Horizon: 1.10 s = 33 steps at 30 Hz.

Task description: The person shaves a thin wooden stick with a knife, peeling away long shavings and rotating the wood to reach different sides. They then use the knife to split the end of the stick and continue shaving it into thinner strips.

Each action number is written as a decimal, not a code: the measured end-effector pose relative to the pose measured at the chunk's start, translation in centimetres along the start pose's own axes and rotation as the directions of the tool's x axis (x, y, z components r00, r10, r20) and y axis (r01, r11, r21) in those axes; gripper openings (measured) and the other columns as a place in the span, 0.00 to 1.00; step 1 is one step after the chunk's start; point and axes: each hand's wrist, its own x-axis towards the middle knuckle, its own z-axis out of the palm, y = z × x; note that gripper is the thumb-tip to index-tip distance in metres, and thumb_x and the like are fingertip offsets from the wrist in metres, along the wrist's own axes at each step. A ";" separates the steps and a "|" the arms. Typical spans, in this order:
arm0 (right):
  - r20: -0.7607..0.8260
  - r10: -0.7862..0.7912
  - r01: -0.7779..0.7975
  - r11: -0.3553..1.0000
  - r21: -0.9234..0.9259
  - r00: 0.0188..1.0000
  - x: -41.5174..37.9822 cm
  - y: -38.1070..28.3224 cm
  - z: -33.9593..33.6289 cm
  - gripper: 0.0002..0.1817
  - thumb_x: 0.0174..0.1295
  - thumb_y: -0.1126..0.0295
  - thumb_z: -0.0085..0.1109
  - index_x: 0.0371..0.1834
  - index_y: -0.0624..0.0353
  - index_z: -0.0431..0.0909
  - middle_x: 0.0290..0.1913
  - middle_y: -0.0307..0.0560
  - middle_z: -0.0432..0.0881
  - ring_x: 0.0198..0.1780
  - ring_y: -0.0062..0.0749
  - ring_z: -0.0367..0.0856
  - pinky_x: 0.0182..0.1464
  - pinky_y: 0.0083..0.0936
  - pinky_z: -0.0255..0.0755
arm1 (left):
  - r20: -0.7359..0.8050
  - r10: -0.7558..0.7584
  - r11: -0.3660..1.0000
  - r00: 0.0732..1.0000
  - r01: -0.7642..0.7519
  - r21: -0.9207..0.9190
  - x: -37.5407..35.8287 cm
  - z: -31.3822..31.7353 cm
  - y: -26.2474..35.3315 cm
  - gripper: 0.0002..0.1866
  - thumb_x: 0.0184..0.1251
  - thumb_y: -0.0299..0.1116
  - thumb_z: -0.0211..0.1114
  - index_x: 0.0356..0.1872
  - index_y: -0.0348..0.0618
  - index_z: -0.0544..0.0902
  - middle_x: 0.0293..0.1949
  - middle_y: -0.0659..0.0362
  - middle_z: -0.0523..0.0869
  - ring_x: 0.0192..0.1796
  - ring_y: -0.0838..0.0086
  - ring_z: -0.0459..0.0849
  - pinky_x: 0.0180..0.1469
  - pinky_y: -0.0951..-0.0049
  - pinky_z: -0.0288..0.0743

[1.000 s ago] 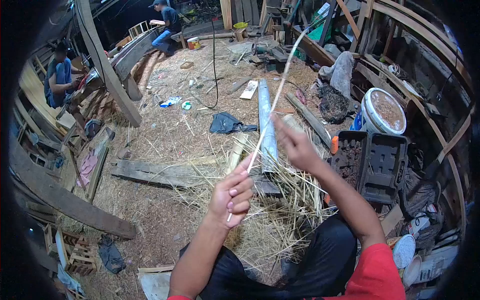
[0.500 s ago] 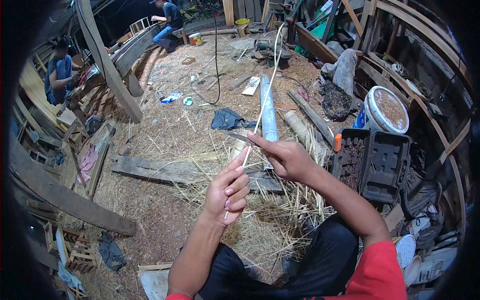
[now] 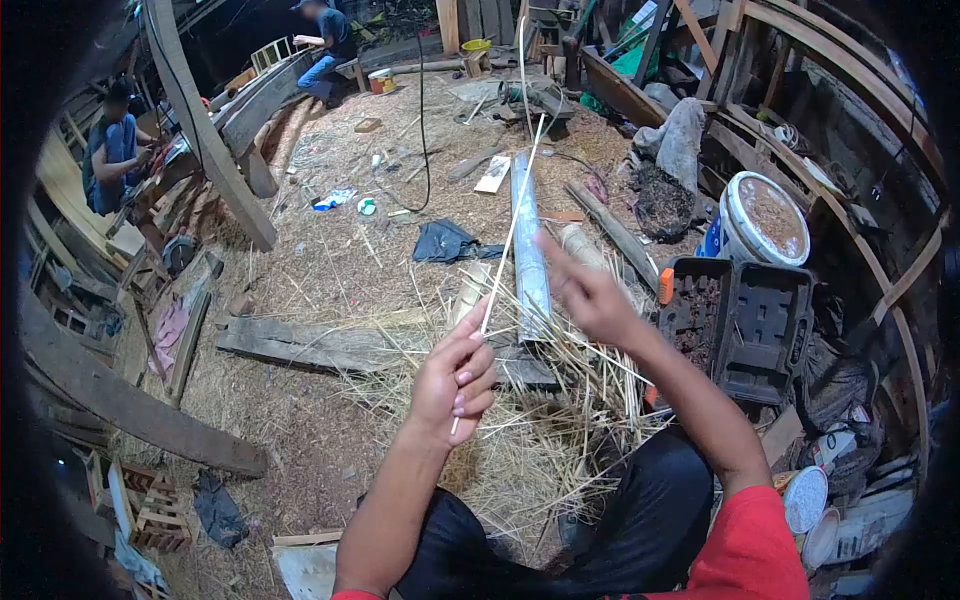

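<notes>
My left hand [image 3: 457, 378] is closed around a thin pale strip of bamboo or cane [image 3: 514, 225]. A short end sticks out below the fist, and the long part slants up and away. Near its far part, another thin pale length runs upward in view. To the right of the strip, my right hand [image 3: 590, 300] is smeared by motion, its index finger pointing forward and the other fingers curled. The knife seen in it half a second ago does not show clearly now. Loose pale strips [image 3: 540, 440] lie heaped below the hands, between my knees.
A grey pipe-like length [image 3: 530, 260] lies ahead near a wooden beam [image 3: 300, 345]. At the right are an open black case [image 3: 765, 330] and a white bucket [image 3: 765, 222]. Two people [image 3: 325, 45] sit at the far left. A slanted post [image 3: 205, 120] stands nearer.
My right hand has moved right, off the strip where its knife blade lay just above my left fist. The strip's far part has swung left; my left hand keeps its grip.
</notes>
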 end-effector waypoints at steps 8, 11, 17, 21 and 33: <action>0.146 -0.101 0.112 0.991 -0.068 0.984 -0.3 -3.4 2.2 0.32 0.66 0.74 0.50 0.74 0.40 0.64 0.41 0.61 0.84 0.29 0.41 0.85 0.33 0.37 0.77 | 0.090 -0.034 0.995 0.995 0.042 -0.087 -1.2 0.3 0.4 0.26 0.77 0.27 0.40 0.75 0.51 0.57 0.15 0.69 0.60 0.10 0.87 0.54 0.07 0.87 0.47; -0.088 -0.084 0.074 0.991 -0.110 0.993 1.2 0.5 0.3 0.29 0.69 0.72 0.48 0.74 0.38 0.64 0.47 0.56 0.86 0.26 0.31 0.83 0.30 0.28 0.77 | 0.138 -0.100 0.994 0.985 0.105 -0.034 -1.9 0.5 -0.2 0.28 0.77 0.26 0.40 0.77 0.50 0.55 0.15 0.69 0.59 0.10 0.88 0.53 0.08 0.87 0.48; -0.314 0.309 -0.241 0.942 0.235 0.898 1.4 2.3 -1.8 0.27 0.72 0.63 0.53 0.72 0.61 0.65 0.35 0.43 0.86 0.32 0.20 0.80 0.37 0.17 0.72 | 0.070 -0.142 0.984 0.987 0.133 0.116 -1.3 0.8 -1.5 0.29 0.75 0.25 0.41 0.76 0.46 0.56 0.15 0.70 0.60 0.11 0.88 0.54 0.08 0.88 0.50; -0.397 0.261 -0.112 0.925 0.362 0.880 2.7 1.0 0.2 0.29 0.68 0.62 0.61 0.65 0.72 0.69 0.34 0.41 0.86 0.38 0.18 0.80 0.42 0.17 0.71 | 0.012 -0.032 0.962 0.999 0.027 0.271 -0.5 0.9 -2.3 0.29 0.76 0.27 0.44 0.77 0.46 0.55 0.16 0.68 0.64 0.11 0.87 0.55 0.10 0.87 0.52; 0.023 0.100 -0.101 0.923 0.372 0.995 1.3 -6.0 5.1 0.20 0.64 0.65 0.65 0.54 0.68 0.78 0.42 0.46 0.85 0.42 0.22 0.82 0.47 0.22 0.76 | -0.146 0.138 0.985 0.980 -0.121 0.120 0.0 -0.6 -0.9 0.22 0.76 0.31 0.46 0.68 0.39 0.67 0.20 0.66 0.72 0.11 0.88 0.58 0.10 0.86 0.51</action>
